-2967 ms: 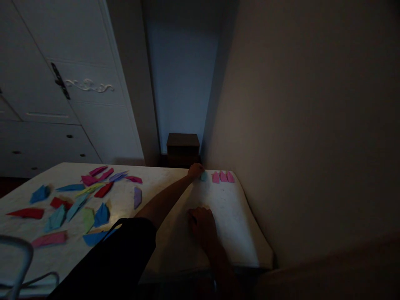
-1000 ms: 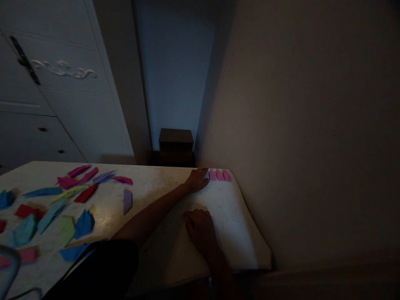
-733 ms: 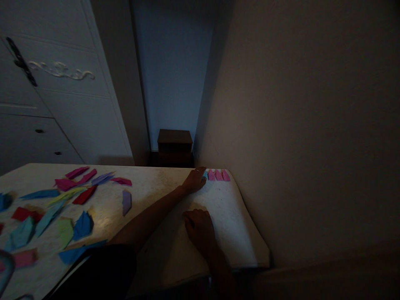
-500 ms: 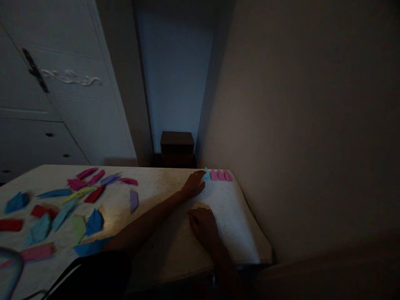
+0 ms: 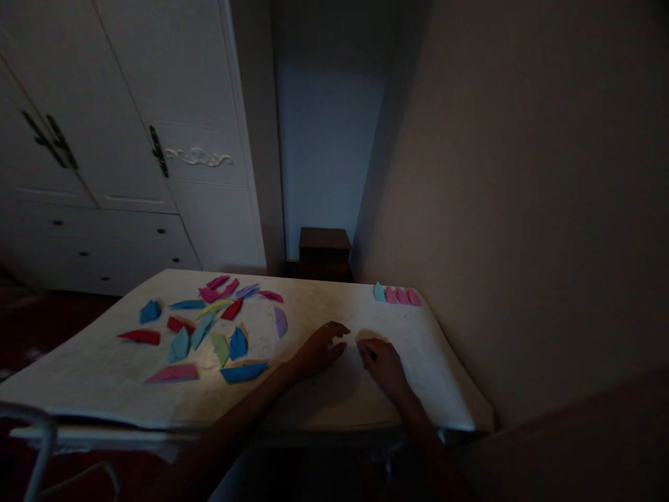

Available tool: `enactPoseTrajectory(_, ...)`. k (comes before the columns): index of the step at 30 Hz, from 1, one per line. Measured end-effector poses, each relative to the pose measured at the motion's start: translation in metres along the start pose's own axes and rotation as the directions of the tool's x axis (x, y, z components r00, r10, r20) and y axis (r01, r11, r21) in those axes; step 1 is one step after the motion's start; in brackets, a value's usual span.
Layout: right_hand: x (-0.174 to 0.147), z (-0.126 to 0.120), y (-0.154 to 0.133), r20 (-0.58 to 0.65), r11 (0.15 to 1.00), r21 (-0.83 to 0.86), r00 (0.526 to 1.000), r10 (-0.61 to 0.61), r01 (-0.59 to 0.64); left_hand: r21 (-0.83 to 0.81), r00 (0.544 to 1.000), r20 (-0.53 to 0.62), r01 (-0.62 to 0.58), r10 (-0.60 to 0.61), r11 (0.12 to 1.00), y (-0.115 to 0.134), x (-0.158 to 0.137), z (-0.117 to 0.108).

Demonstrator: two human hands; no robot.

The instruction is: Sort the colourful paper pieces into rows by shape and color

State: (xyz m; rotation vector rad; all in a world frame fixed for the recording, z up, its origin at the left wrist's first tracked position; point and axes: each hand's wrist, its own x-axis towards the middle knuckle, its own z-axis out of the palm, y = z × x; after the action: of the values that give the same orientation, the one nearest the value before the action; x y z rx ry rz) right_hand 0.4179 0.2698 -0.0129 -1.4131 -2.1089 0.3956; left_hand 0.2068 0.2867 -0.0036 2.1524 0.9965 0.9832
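My left hand point(image 5: 325, 346) hovers over the middle of the table with its thumb and fingers apart, and nothing shows between them. Close to its right, my right hand point(image 5: 385, 359) is near the tabletop with fingers loosely curled and a gap beside the thumb; no object is visible in it. At the far right corner a light blue folded paper piece point(image 5: 379, 292) stands in a row beside three pink folded paper pieces point(image 5: 402, 296). Left of my left hand, a lilac folded paper piece point(image 5: 281, 322) and a blue folded paper piece point(image 5: 243, 372) lie on the table.
Several more folded papers, including a red piece point(image 5: 140, 337) and a pink piece point(image 5: 173, 374), are scattered across the left of the white table point(image 5: 334, 300). A wall point(image 5: 523, 209) runs along the right side. Behind are a white wardrobe point(image 5: 209, 216) and a brown cabinet point(image 5: 325, 238).
My left hand has let go of the light blue paper piece at the row and drawn back towards my right hand. The view has swung left, showing more of the table and wardrobe.
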Motion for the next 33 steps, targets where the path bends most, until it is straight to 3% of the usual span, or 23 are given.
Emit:
enactPoseTrajectory(5, 0.000, 0.004, 0.007, -0.018, 1.000, 0.000, 1.000, 0.025, -0.025, -0.058, 0.989, -0.019, 0.143, -0.144, 0.988, 0.020, -0.055, -0.021)
enactPoseTrajectory(8, 0.001, 0.004, 0.009, -0.003, 0.998, 0.037, 0.998, 0.060, -0.060, -0.069, 0.989, -0.019, 0.147, -0.148, 0.987, 0.021, -0.079, -0.027)
enactPoseTrajectory(12, 0.001, 0.002, 0.007, -0.016, 0.986, 0.107, 0.992, 0.128, -0.126, -0.155, 0.978, -0.095, 0.171, -0.187, 0.973, 0.018, -0.096, -0.030)
enactPoseTrajectory(16, 0.008, 0.005, -0.013, -0.022, 0.967, 0.195, 0.985, 0.172, -0.165, -0.353, 0.920, -0.215, 0.238, -0.326, 0.905, 0.017, -0.098, -0.030)
enactPoseTrajectory(21, 0.037, 0.019, -0.081, -0.017, 0.960, 0.265, 0.995, 0.102, -0.094, -0.538, 0.870, -0.274, 0.215, -0.410, 0.815, 0.015, -0.097, -0.030)
enactPoseTrajectory(25, 0.071, 0.035, -0.160, 0.081, 0.951, 0.305, 0.993, -0.081, 0.053, -0.518, 0.902, -0.213, 0.222, -0.376, 0.826, 0.013, -0.100, -0.026)
enactPoseTrajectory(27, 0.089, 0.046, -0.200, 0.164, 0.934, 0.272, 0.945, -0.282, 0.232, -0.498, 0.921, -0.180, 0.217, -0.345, 0.839, 0.012, -0.100, -0.024)
enactPoseTrajectory(29, 0.103, 0.061, -0.236, 0.274, 0.902, 0.165, 0.860, -0.430, 0.399, -0.468, 0.916, -0.172, 0.248, -0.362, 0.849, 0.010, -0.100, -0.022)
enactPoseTrajectory(30, 0.109, 0.071, -0.253, 0.324, 0.880, 0.090, 0.822, -0.469, 0.467, -0.453, 0.906, -0.183, 0.268, -0.383, 0.850, 0.009, -0.100, -0.022)
enactPoseTrajectory(33, 0.123, 0.102, -0.290, 0.423, 0.834, -0.054, 0.769, -0.479, 0.550, -0.424, 0.888, -0.219, 0.286, -0.403, 0.859, 0.004, -0.102, -0.023)
